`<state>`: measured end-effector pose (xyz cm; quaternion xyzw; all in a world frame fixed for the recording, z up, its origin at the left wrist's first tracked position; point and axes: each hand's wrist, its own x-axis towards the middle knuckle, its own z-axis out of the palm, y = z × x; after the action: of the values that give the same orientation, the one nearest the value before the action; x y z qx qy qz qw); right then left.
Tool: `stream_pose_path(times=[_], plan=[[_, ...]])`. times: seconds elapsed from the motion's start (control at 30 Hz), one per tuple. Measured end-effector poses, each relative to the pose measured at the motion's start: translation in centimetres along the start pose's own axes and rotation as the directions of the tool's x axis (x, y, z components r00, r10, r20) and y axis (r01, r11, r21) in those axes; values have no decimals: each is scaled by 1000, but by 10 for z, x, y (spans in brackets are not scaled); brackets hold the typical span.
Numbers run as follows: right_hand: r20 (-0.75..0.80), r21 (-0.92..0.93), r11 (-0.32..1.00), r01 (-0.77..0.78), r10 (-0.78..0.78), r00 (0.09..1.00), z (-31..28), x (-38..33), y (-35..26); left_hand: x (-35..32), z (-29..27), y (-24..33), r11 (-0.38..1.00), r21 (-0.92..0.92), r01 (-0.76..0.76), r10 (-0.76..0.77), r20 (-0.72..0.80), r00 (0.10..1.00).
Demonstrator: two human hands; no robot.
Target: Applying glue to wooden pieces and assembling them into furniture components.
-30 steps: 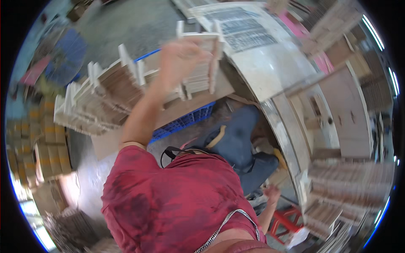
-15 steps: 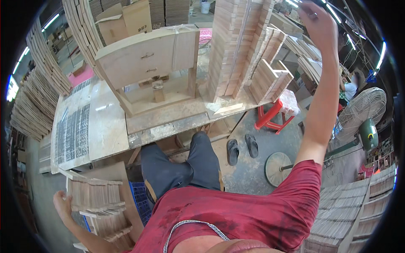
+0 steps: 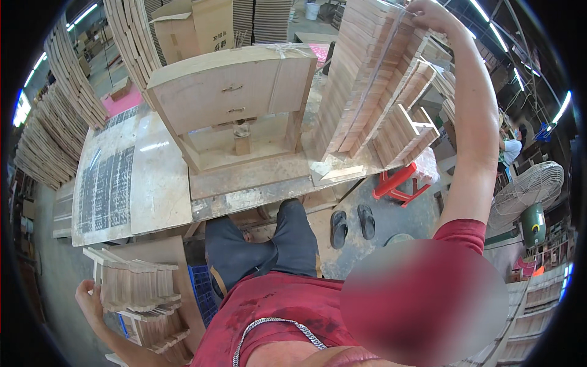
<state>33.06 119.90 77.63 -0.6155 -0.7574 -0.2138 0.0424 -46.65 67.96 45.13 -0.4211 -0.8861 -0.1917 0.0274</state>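
Right hand (image 3: pixel 433 13) raised high at the top of the view, arm fully stretched. It rests on the upper edge of a tall stack of wooden slats (image 3: pixel 361 73). Fingers curl over the top pieces; how tightly they close cannot be told at this angle.

Left hand (image 3: pixel 88 300) low at the lower left, arm reaching down and back. Fingers lie flat along the side of a low pile of small wooden parts (image 3: pixel 137 284), thumb side against the end of the pile. Grip looks loose, hand partly spread, nothing pinched.

The tall stack stands on the right end of a worn workbench (image 3: pixel 244 183), leaning a little. Just beside it to the right, more slatted wooden assemblies (image 3: pixel 403 131) tilt against it.

Middle of the bench: a curved wooden drawer front piece (image 3: pixel 226 92) with two small metal handles, standing over an open frame. Left part of the bench is a pale sheet (image 3: pixel 131 183) with a dark printed patch.

Below the bench: the person's dark trousers, a blue plastic crate (image 3: pixel 199 287) near the low pile, a pair of dark sandals (image 3: pixel 351 223) on the concrete floor, a red plastic stool (image 3: pixel 397 183) under the bench's right end. Far right, a standing fan (image 3: pixel 529 192). Stacks of bent veneer (image 3: pixel 55 122) line the left side, cardboard boxes (image 3: pixel 195 24) behind the bench.
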Motion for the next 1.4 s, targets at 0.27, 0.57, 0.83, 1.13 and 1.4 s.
stream_pose_path(times=[0.27, 0.57, 0.83, 1.13, 1.4], plan=[[-253, 119, 993, -11, 42, 966, -5, -8, 3, -10, -21, -3, 999, -46, 14, -21, -149, 989], [-423, 587, 806, -76, 386, 820, 3, -228, -47, -44, 14, 204, 515, -741, -432, 56, -474, 879], [351, 934, 0, -358, 201, 915, 195, -407, -244, -98, 132, 347, 193, -953, 234, 749, 297, 592], [433, 851, -260, -457, -145, 889, 253, -386, -326, -100, 187, 404, 455, -866, 206, 806, 499, 319], [370, 800, -366, -475, -322, 871, 259, -354, -348, -79, 219, 393, 471, -821, 324, 732, 568, 376]])
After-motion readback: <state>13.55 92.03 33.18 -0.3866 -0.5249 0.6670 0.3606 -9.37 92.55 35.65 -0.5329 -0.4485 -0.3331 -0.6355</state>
